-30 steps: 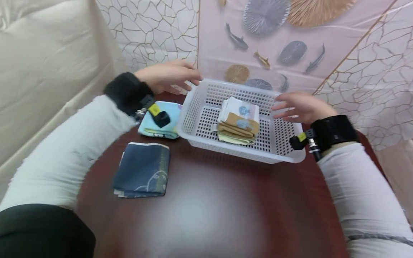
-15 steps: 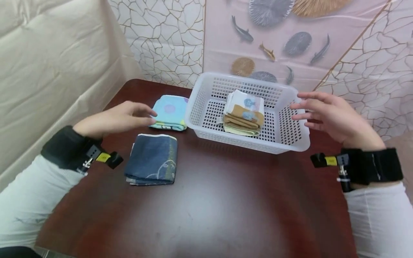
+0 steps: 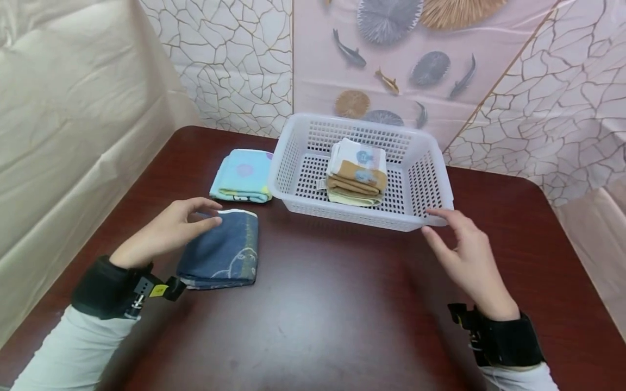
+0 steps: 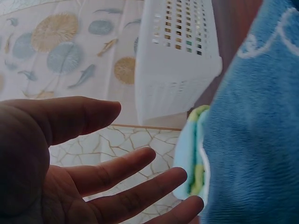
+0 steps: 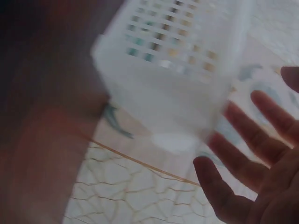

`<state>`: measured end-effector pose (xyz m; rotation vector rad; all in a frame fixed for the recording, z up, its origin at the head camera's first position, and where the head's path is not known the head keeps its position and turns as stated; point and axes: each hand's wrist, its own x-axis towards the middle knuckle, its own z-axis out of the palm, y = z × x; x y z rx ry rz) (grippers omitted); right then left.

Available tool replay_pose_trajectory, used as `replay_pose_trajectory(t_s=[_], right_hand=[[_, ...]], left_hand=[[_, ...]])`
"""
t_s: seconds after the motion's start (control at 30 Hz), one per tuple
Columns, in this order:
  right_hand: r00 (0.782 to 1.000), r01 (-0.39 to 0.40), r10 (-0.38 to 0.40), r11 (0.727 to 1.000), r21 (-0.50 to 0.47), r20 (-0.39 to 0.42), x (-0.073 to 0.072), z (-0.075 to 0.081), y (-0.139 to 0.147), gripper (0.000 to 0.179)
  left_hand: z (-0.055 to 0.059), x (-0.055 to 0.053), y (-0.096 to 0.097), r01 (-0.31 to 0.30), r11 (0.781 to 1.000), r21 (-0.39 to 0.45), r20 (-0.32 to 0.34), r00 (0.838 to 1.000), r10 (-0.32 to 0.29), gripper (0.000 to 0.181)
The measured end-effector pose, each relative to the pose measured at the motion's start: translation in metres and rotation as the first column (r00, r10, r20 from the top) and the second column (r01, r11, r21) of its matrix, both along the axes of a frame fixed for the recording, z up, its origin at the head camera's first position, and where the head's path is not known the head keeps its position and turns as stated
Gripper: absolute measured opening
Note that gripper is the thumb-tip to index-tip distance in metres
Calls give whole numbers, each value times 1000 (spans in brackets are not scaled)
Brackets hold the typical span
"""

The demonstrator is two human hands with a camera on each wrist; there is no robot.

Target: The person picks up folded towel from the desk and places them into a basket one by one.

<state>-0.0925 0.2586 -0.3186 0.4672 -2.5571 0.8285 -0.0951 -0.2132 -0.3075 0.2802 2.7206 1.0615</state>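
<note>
My left hand (image 3: 171, 228) hovers at the upper left of a folded dark blue towel (image 3: 225, 250), its fingers relaxed and holding nothing. In the left wrist view the thumb and fingers are spread beside that blue towel (image 4: 252, 126). Over by the front right corner of a white plastic basket (image 3: 352, 215) is my right hand (image 3: 467, 255), with fingertips close to the rim and nothing held. The right wrist view shows its fingers (image 5: 247, 135) spread near the basket wall. Inside the basket lies a stack of folded towels (image 3: 359, 174), white, brown and pale yellow.
A folded light blue towel (image 3: 244, 174) lies left of the basket, behind the dark blue one. The dark red table (image 3: 313, 315) ends in front of a patterned wall covering (image 3: 235, 70). Pale cloth (image 3: 73, 108) hangs along the left side.
Both hands have come away from the basket's far side toward the body. The left hand is now over by the dark blue towel, the right at the basket's front corner. The towels stay put.
</note>
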Motion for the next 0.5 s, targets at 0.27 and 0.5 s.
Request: replay_pose_trajectory(t_s=[0.27,0.5], right_hand=[[990,-1,6,999,33,-143,-13,-27,-4,27],[983,40,-41,999,-7,-180,-19,-28,-4,23]], left_hand=[[-11,0,-10,2,991,-132,-26,1000,-6,45],[-21,-8,-20,92,972,-215,7,996,-92,49]])
